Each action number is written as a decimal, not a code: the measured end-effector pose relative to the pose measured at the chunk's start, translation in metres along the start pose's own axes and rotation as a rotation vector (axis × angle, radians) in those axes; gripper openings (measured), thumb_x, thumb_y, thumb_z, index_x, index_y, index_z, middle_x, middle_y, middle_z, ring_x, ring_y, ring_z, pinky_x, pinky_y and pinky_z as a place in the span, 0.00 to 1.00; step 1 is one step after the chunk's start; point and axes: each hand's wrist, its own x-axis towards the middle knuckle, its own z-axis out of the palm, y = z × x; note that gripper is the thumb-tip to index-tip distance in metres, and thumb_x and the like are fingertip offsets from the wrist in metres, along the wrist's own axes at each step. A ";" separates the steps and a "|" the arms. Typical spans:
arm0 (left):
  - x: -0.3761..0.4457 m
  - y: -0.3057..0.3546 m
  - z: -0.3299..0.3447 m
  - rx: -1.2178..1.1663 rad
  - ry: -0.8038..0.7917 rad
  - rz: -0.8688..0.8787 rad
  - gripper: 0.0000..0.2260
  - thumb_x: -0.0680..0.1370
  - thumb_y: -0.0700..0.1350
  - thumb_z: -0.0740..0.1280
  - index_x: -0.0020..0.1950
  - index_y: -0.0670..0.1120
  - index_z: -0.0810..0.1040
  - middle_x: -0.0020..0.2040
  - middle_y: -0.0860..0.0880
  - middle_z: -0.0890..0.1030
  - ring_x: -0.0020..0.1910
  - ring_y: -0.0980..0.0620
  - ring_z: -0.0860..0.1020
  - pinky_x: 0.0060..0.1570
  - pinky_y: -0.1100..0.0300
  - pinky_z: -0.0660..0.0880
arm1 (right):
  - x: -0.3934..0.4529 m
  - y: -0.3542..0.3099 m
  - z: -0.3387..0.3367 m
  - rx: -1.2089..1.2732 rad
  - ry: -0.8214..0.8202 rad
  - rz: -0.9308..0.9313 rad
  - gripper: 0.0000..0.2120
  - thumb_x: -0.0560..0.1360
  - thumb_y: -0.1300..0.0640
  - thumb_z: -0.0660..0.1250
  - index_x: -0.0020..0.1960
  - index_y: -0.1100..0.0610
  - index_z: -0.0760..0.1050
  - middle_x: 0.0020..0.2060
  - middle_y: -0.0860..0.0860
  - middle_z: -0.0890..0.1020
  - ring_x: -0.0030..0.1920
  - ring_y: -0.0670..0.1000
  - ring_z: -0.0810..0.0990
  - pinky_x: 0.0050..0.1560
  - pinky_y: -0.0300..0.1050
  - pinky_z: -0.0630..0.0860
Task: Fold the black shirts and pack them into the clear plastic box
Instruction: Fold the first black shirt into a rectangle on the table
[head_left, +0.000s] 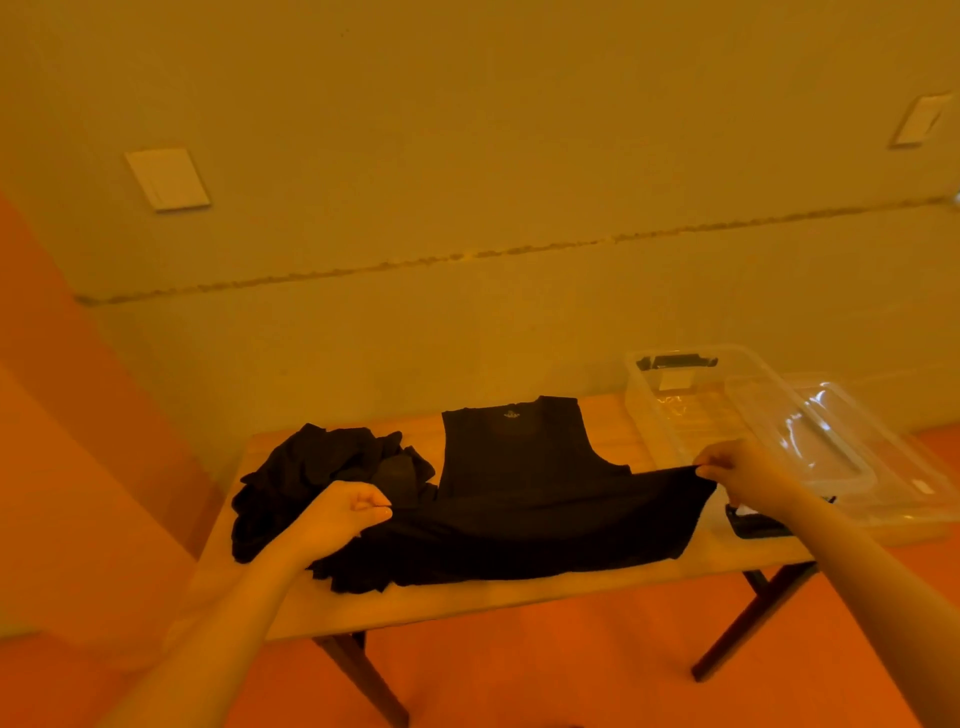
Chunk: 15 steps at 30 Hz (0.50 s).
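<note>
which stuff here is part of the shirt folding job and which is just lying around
Part of the job:
- black shirt held by left hand and right hand
- heap of black shirts
- clear plastic box
- box lid

Just there:
- wooden table
- white wall plates
- small black object by the box

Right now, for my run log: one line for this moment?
step: folding shirt | left hand: pinches hem | right hand: pinches hem | box: open
</note>
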 end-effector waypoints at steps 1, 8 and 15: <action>0.009 0.002 -0.004 -0.002 0.003 -0.008 0.06 0.77 0.42 0.66 0.42 0.51 0.78 0.43 0.53 0.79 0.43 0.59 0.77 0.37 0.68 0.71 | 0.008 -0.006 -0.001 0.000 0.006 0.005 0.09 0.77 0.64 0.62 0.40 0.58 0.76 0.34 0.52 0.76 0.27 0.51 0.72 0.30 0.40 0.70; 0.106 0.013 -0.032 -0.009 -0.012 -0.070 0.04 0.77 0.42 0.66 0.44 0.51 0.78 0.45 0.55 0.79 0.44 0.59 0.76 0.37 0.68 0.72 | 0.130 -0.040 -0.007 -0.188 -0.034 0.050 0.07 0.78 0.63 0.60 0.49 0.61 0.77 0.41 0.58 0.78 0.32 0.52 0.74 0.32 0.42 0.72; 0.255 0.008 -0.038 -0.022 -0.060 -0.230 0.06 0.78 0.43 0.64 0.42 0.52 0.75 0.43 0.56 0.76 0.42 0.56 0.75 0.35 0.67 0.70 | 0.306 -0.058 0.009 -0.493 -0.233 0.073 0.12 0.79 0.59 0.59 0.57 0.63 0.76 0.53 0.60 0.79 0.50 0.58 0.80 0.46 0.45 0.75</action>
